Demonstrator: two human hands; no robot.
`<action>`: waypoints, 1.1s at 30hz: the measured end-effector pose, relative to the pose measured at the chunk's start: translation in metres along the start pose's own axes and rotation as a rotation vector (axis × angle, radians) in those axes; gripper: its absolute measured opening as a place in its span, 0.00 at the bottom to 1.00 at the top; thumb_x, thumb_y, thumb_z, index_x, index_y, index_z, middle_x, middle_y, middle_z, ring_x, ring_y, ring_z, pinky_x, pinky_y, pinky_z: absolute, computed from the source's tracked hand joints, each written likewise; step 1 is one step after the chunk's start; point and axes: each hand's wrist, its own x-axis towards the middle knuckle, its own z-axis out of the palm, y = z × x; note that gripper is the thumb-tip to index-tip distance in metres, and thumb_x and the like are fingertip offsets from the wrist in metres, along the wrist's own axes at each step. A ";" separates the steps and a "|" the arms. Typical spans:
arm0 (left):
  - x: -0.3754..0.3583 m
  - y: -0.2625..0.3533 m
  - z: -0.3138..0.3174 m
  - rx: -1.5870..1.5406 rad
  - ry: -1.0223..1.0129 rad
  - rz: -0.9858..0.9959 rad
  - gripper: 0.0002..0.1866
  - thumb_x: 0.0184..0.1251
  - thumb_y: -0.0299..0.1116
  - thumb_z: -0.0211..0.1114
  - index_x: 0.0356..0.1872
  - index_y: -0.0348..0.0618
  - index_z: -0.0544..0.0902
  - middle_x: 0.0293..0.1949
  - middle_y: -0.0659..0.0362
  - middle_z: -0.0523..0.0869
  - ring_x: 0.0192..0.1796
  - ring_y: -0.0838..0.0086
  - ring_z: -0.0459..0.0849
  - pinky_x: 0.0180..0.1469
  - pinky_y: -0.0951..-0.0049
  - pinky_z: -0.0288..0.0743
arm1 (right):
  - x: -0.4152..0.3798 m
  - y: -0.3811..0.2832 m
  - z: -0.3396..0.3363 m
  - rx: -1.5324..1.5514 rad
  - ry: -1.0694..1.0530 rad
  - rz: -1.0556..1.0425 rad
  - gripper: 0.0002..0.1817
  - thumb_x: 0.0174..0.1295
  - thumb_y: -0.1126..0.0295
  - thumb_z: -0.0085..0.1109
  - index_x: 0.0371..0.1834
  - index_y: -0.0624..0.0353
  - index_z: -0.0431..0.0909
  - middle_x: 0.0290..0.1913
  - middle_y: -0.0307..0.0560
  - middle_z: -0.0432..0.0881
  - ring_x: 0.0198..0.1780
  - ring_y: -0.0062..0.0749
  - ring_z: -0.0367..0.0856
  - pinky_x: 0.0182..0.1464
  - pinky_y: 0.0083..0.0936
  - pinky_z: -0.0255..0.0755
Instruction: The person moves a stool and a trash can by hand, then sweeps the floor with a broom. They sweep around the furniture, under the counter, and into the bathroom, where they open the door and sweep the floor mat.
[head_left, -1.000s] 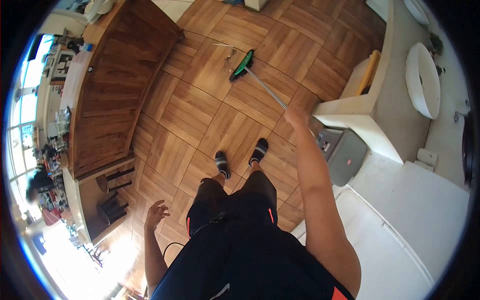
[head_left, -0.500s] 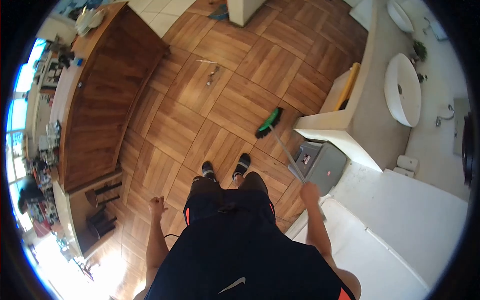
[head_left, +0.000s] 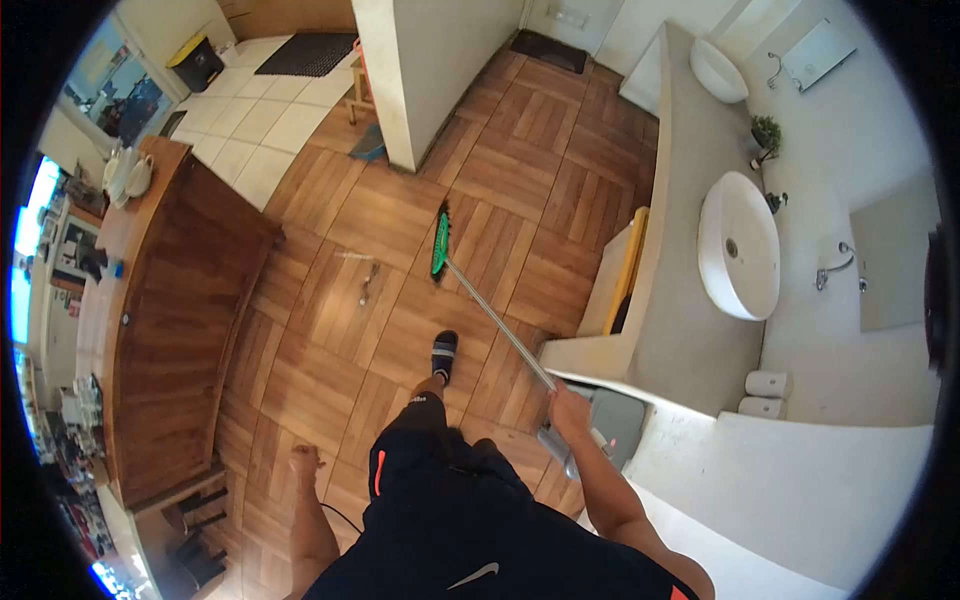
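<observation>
My right hand (head_left: 570, 412) is closed round the pale handle of a broom (head_left: 497, 322). The broom reaches forward and left over the wood-patterned floor, its green head (head_left: 441, 243) with dark bristles near the middle of the walkway. My left hand (head_left: 305, 462) hangs low at my left side, away from the broom; its fingers are curled and nothing shows in them. Small bits of debris (head_left: 366, 284) lie on the floor left of the broom head, with a thin pale strip just beyond them.
A wooden counter (head_left: 190, 330) runs along the left. On the right, a ledge carries white basins (head_left: 738, 247); a grey bin (head_left: 612, 425) stands beneath, beside my right arm. Ahead are a white pillar (head_left: 400, 90), a blue dustpan-like object (head_left: 368, 143) and a dark mat (head_left: 550, 50).
I have stepped forward, one foot now ahead. The broom has moved ahead with me, its head farther along the floor and nearer the debris. My right hand keeps its grip.
</observation>
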 end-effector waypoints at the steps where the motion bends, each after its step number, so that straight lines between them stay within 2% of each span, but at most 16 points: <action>1: 0.017 0.024 0.012 -0.090 -0.065 -0.074 0.11 0.57 0.27 0.58 0.39 0.32 0.78 0.22 0.50 0.80 0.22 0.67 0.82 0.25 0.68 0.82 | 0.013 -0.010 -0.011 0.006 -0.004 0.036 0.18 0.64 0.56 0.43 0.41 0.58 0.78 0.36 0.63 0.81 0.40 0.56 0.80 0.45 0.50 0.71; 4: 0.045 0.110 0.067 0.057 -0.128 0.058 0.16 0.58 0.29 0.61 0.47 0.35 0.73 0.25 0.55 0.77 0.27 0.70 0.79 0.28 0.65 0.81 | 0.059 -0.020 -0.038 0.128 0.001 0.104 0.18 0.63 0.56 0.45 0.44 0.55 0.77 0.39 0.59 0.81 0.43 0.57 0.79 0.48 0.49 0.71; 7: 0.104 0.225 0.148 -0.069 -0.378 -0.042 0.25 0.56 0.28 0.61 0.57 0.35 0.69 0.29 0.56 0.78 0.29 0.71 0.80 0.30 0.68 0.81 | 0.109 -0.023 -0.070 0.211 0.047 0.186 0.18 0.63 0.54 0.46 0.42 0.56 0.79 0.40 0.59 0.81 0.45 0.56 0.79 0.48 0.47 0.71; 9: 0.128 0.318 0.207 0.042 -0.294 0.378 0.24 0.57 0.28 0.61 0.56 0.35 0.70 0.28 0.57 0.78 0.25 0.73 0.79 0.28 0.69 0.80 | 0.137 -0.019 -0.088 0.320 0.049 0.247 0.19 0.63 0.55 0.46 0.39 0.57 0.80 0.40 0.61 0.81 0.46 0.56 0.79 0.49 0.46 0.71; 11: 0.115 0.449 0.248 0.060 -0.525 0.459 0.25 0.57 0.26 0.59 0.58 0.36 0.69 0.29 0.56 0.79 0.25 0.73 0.80 0.28 0.70 0.80 | 0.176 -0.001 -0.082 0.488 0.123 0.239 0.22 0.61 0.53 0.50 0.36 0.63 0.80 0.35 0.63 0.81 0.40 0.57 0.80 0.44 0.45 0.72; 13: 0.108 0.574 0.294 0.207 -0.635 0.461 0.22 0.58 0.31 0.58 0.53 0.29 0.73 0.29 0.50 0.83 0.28 0.71 0.84 0.31 0.70 0.79 | 0.212 0.002 -0.090 0.718 0.038 0.307 0.23 0.61 0.53 0.50 0.33 0.67 0.78 0.27 0.61 0.80 0.32 0.54 0.81 0.36 0.43 0.72; 15: 0.099 0.672 0.341 0.178 -0.589 0.753 0.21 0.60 0.32 0.58 0.54 0.31 0.73 0.29 0.53 0.82 0.27 0.73 0.83 0.30 0.70 0.78 | 0.246 -0.009 -0.117 0.880 -0.018 0.387 0.19 0.65 0.53 0.48 0.28 0.59 0.71 0.17 0.37 0.67 0.18 0.21 0.67 0.17 0.22 0.61; 16: 0.099 0.712 0.363 0.162 -0.563 0.893 0.21 0.61 0.32 0.58 0.54 0.33 0.73 0.28 0.54 0.82 0.26 0.73 0.82 0.30 0.70 0.78 | 0.258 -0.023 -0.147 0.984 -0.044 0.416 0.19 0.65 0.53 0.48 0.29 0.60 0.71 0.17 0.38 0.68 0.16 0.23 0.66 0.16 0.24 0.60; 19: 0.126 0.810 0.436 0.169 -0.848 0.734 0.20 0.63 0.34 0.58 0.56 0.38 0.73 0.28 0.57 0.81 0.25 0.75 0.80 0.29 0.71 0.77 | 0.352 -0.019 -0.167 1.155 -0.103 0.447 0.17 0.65 0.56 0.49 0.30 0.60 0.70 0.17 0.39 0.69 0.14 0.25 0.66 0.15 0.26 0.59; 21: 0.157 0.840 0.471 0.124 -0.937 0.671 0.19 0.64 0.32 0.57 0.57 0.42 0.74 0.29 0.58 0.81 0.24 0.74 0.80 0.27 0.72 0.76 | 0.419 -0.018 -0.212 1.097 -0.109 0.454 0.15 0.65 0.58 0.50 0.30 0.61 0.71 0.17 0.40 0.70 0.14 0.26 0.66 0.15 0.26 0.60; 23: 0.170 0.859 0.488 0.212 -0.778 0.556 0.20 0.64 0.30 0.55 0.58 0.42 0.73 0.30 0.57 0.81 0.25 0.73 0.81 0.25 0.72 0.76 | 0.494 -0.016 -0.270 1.079 -0.124 0.458 0.14 0.65 0.60 0.50 0.31 0.61 0.71 0.17 0.42 0.71 0.14 0.26 0.67 0.15 0.27 0.60; 24: 0.190 0.861 0.493 0.245 -0.808 0.374 0.20 0.64 0.31 0.57 0.58 0.40 0.71 0.30 0.56 0.80 0.25 0.72 0.81 0.24 0.70 0.76 | 0.537 -0.013 -0.296 1.086 -0.153 0.464 0.14 0.65 0.60 0.50 0.31 0.62 0.71 0.16 0.42 0.71 0.13 0.27 0.68 0.15 0.28 0.61; 25: 0.225 0.857 0.499 0.490 -0.949 0.358 0.20 0.64 0.33 0.58 0.55 0.36 0.72 0.28 0.54 0.80 0.25 0.71 0.81 0.23 0.70 0.76 | 0.573 -0.011 -0.318 1.079 -0.185 0.469 0.14 0.65 0.61 0.50 0.31 0.62 0.71 0.16 0.43 0.72 0.13 0.28 0.68 0.15 0.28 0.61; 26: 0.203 0.861 0.481 0.176 -0.861 0.206 0.16 0.65 0.34 0.58 0.50 0.36 0.73 0.30 0.54 0.80 0.26 0.69 0.82 0.23 0.69 0.76 | 0.609 -0.012 -0.340 1.075 -0.157 0.436 0.14 0.65 0.61 0.50 0.31 0.62 0.72 0.17 0.44 0.73 0.14 0.28 0.69 0.16 0.29 0.62; 31: 0.214 0.887 0.483 0.096 -0.593 -0.191 0.14 0.65 0.36 0.58 0.48 0.41 0.74 0.38 0.50 0.80 0.39 0.61 0.83 0.39 0.60 0.79 | 0.760 -0.049 -0.491 0.719 0.064 0.208 0.15 0.63 0.62 0.51 0.34 0.65 0.74 0.21 0.45 0.75 0.18 0.29 0.73 0.21 0.28 0.68; 33: 0.248 0.874 0.507 0.103 -0.577 -0.293 0.14 0.65 0.37 0.58 0.48 0.41 0.74 0.39 0.49 0.80 0.40 0.60 0.83 0.41 0.58 0.78 | 0.835 -0.059 -0.500 0.439 0.216 0.082 0.14 0.62 0.64 0.51 0.36 0.67 0.74 0.23 0.45 0.75 0.20 0.27 0.74 0.24 0.26 0.69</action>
